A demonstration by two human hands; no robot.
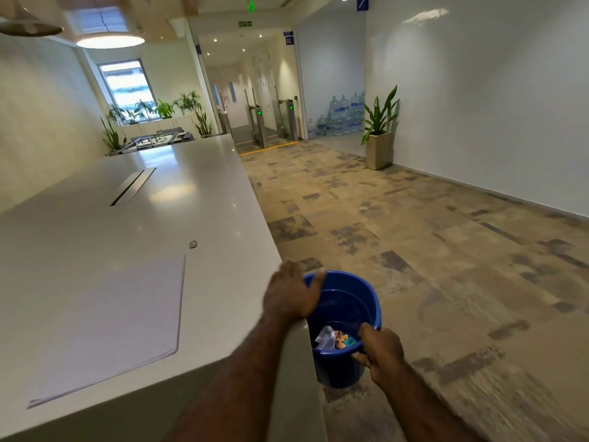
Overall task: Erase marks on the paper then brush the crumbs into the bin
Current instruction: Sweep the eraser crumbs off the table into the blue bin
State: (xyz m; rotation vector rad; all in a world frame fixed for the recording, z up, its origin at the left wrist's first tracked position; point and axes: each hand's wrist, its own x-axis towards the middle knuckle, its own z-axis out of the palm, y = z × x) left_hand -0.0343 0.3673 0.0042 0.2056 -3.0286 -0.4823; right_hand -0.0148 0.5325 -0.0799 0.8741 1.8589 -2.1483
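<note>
Paper (105, 327) lies flat in the lower left of the frame on the white counter (207, 193), its long axis running from the near left corner up toward the small grey eraser (193, 244) just beyond its far corner. At lower centre, the left hand (291, 295) rests with relaxed fingers over the counter edge, touching the bin's rim. The blue bin (345, 327) stands upright against that edge, mouth upward, scraps inside. The right hand (379, 352) grips its near rim.

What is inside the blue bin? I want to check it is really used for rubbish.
The blue bin holds crumpled white paper and a small colourful wrapper at the bottom. Eraser crumbs are too small to tell, and the right hand gripping the rim covers part of the bottom.
</note>
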